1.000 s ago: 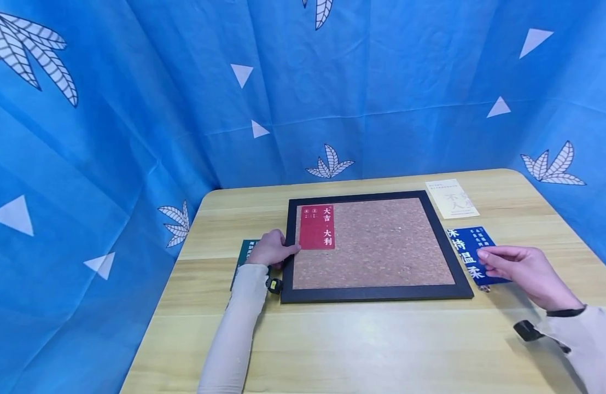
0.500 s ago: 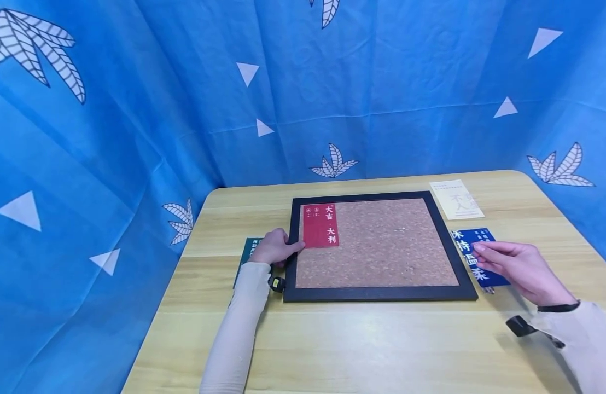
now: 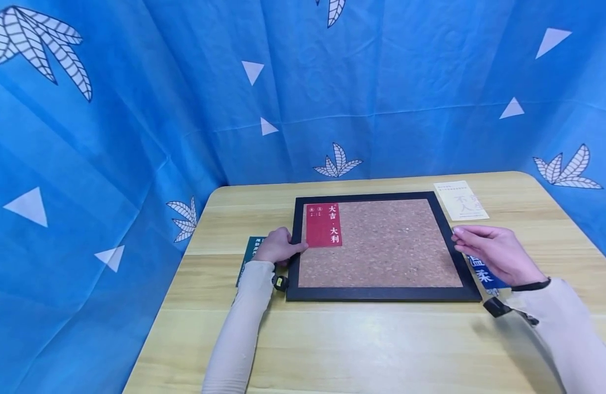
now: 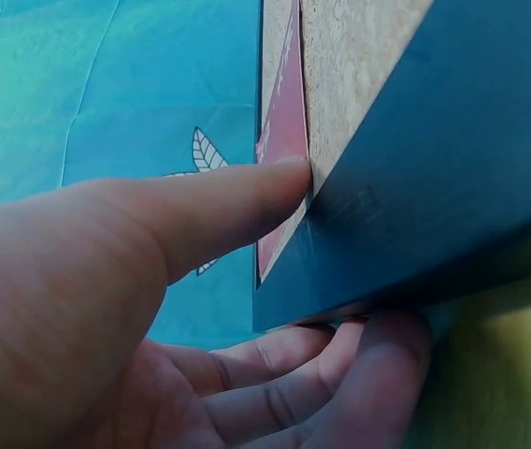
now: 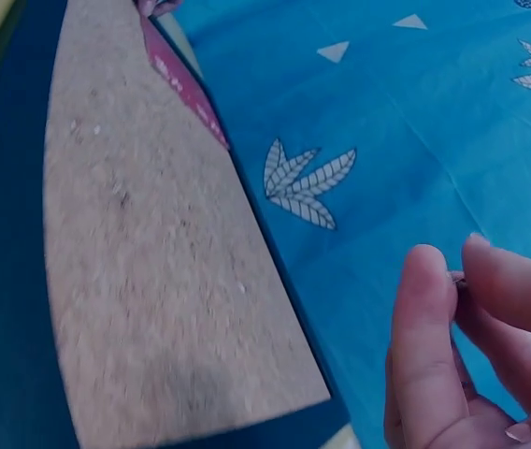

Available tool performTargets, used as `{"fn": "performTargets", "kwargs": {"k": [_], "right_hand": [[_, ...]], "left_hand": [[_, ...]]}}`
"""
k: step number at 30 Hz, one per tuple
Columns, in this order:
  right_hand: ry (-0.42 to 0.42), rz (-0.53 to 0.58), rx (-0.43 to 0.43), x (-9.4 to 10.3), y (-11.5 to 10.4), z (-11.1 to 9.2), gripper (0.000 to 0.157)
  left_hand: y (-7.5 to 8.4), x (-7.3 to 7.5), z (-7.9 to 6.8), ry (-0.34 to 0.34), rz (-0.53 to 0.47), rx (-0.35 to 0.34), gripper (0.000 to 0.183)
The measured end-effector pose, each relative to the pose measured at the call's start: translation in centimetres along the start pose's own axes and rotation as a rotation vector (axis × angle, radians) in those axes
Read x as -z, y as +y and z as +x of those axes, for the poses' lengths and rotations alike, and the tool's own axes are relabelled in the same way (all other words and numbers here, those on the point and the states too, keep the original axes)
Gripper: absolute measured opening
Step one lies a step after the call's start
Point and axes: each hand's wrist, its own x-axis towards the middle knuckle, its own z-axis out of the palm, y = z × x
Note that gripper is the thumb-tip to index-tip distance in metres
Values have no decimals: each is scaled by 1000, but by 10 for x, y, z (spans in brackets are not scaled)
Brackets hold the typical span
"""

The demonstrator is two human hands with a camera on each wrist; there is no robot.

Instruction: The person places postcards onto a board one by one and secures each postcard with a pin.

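A cork board (image 3: 382, 262) in a black frame lies on the table, with a red card (image 3: 324, 232) bearing white characters at its upper left corner. My left hand (image 3: 278, 246) grips the board's left edge: in the left wrist view the thumb presses the red card's edge and the other fingers curl beneath the frame. Over the right edge of the frame, my right hand (image 3: 495, 251) pinches a tiny dark thing (image 5: 456, 278) between thumb and index finger. Its kind is mostly hidden by the fingertips. Below that hand lies a blue card (image 3: 485, 273) with white characters, partly covered.
A cream card (image 3: 461, 200) lies at the back right. Left of the board, a dark green card (image 3: 249, 254) is partly under my left forearm. Small shiny pieces (image 3: 492, 293) sit by the blue card. A blue patterned curtain (image 3: 406, 109) stands behind the wooden table (image 3: 372, 350).
My right hand has moved left and away from me, from above the blue card to the frame's right edge. My left hand keeps its grip on the board. The head view has shifted slightly.
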Motion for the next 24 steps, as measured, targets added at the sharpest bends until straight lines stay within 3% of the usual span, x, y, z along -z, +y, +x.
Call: {"fn": "performTargets", "kwargs": {"k": [4,11,15,24], "right_hand": [[-30,27,-23,-8,-1,6,31],[1,-70,-31,-23,-2,26,25],[-24,-16,-35,-34,-7,40,26],[-99,155,-163,-59,-20,73,32]], "left_hand": [[1,0,0,-4,-4,-4,45],[0,0,0,3,-2,-9,46],[-1,0,1,3,1,-10,47],[-2,0,3,-1,3,4,47]]}}
